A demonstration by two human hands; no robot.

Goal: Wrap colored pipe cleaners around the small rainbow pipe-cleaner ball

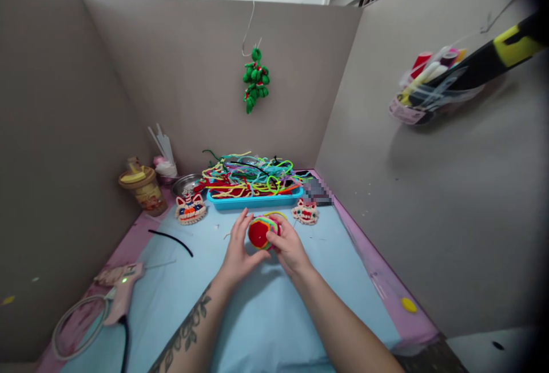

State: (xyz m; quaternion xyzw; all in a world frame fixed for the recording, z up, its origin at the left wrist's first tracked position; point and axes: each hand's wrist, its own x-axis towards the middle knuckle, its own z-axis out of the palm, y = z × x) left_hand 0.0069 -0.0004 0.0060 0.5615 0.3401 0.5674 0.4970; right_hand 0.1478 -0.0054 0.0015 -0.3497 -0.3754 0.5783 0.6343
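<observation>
A small round pipe-cleaner piece [259, 234] has a dark red face and bands of yellow, green and pink around its side. My right hand [288, 242] is closed on its right side, with the thumb over the edge of the red face. Just left of it, my left hand [238, 242] is cupped with thumb and fingers apart; a gap shows between its palm and the piece. A yellow stem [275, 214] curves out behind my right fingers. The far side of the piece is hidden.
A blue tray [240, 203] heaped with pipe cleaners stands behind. Two animal-face crafts, left [191, 210] and right [306, 213], flank it. A lit pink glue gun [124, 293], a black stem [174, 240], a metal bowl [182, 184] and a cup [148, 193] are left.
</observation>
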